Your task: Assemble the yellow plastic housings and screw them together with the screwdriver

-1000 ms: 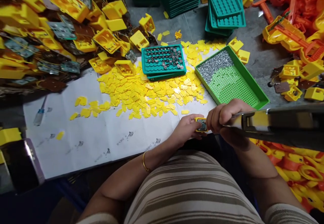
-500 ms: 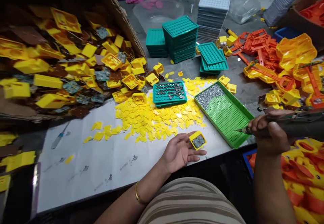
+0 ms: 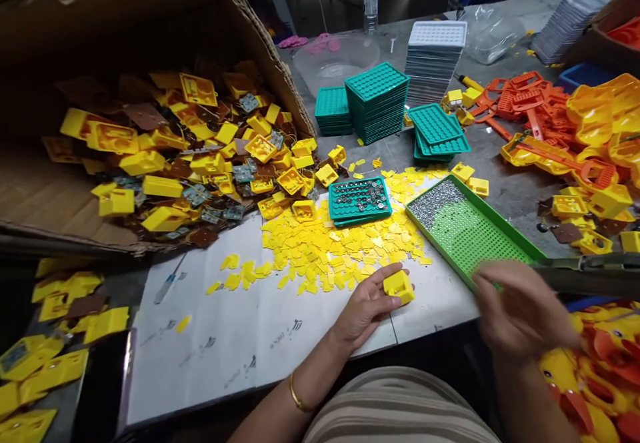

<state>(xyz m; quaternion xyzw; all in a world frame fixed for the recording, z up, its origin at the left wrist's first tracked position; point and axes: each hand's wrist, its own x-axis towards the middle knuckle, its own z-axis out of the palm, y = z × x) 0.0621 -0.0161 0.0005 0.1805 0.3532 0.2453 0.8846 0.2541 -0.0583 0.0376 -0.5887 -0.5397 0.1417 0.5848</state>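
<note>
My left hand holds a small yellow plastic housing between thumb and fingers, over the front of the white sheet. An opening shows in the side of the housing; its other face is hidden. Smeared by motion, my right hand is at the near right corner of a green perforated tray. Small silver screws fill the tray's far left end. A dark, long electric screwdriver lies level just behind the right hand; whether the fingers touch it cannot be made out.
Thin yellow pieces are heaped behind the left hand, with a teal tray of round metal parts among them. A cardboard box of yellow housings opens at left. Teal tray stacks stand behind; orange parts lie right.
The housing has been turned over, so its grey-filled face no longer shows, and my left fingers have closed round it. My right hand's grip on the screwdriver no longer shows clearly. The view has shifted left.
</note>
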